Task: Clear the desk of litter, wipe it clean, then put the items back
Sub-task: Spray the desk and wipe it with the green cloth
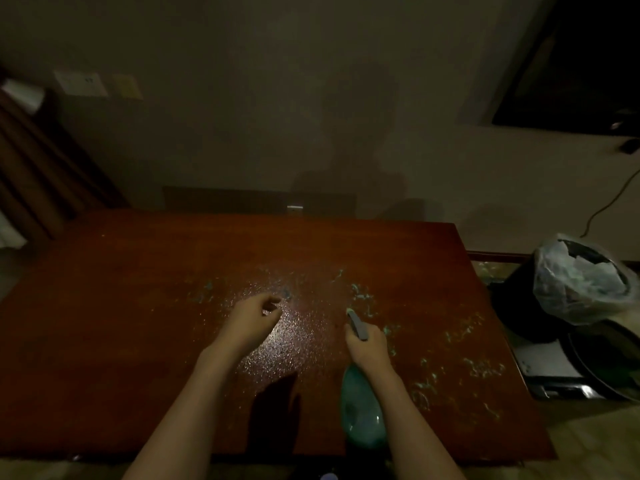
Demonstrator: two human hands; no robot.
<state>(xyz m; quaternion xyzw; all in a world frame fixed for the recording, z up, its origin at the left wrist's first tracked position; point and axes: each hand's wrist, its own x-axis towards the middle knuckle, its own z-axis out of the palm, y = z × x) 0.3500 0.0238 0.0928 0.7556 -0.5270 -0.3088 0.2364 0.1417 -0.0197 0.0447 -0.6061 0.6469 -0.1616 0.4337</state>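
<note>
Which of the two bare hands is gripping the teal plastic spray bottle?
The right hand grips the teal plastic spray bottle at its grey trigger head. The left hand holds nothing, fingers loosely curled above the wet reddish-brown wooden desk.

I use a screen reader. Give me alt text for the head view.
The right hand grips a teal spray bottle over a red-brown desk wet with droplets; the left hand hovers, loosely curled. A lined bin stands right of it.
</note>
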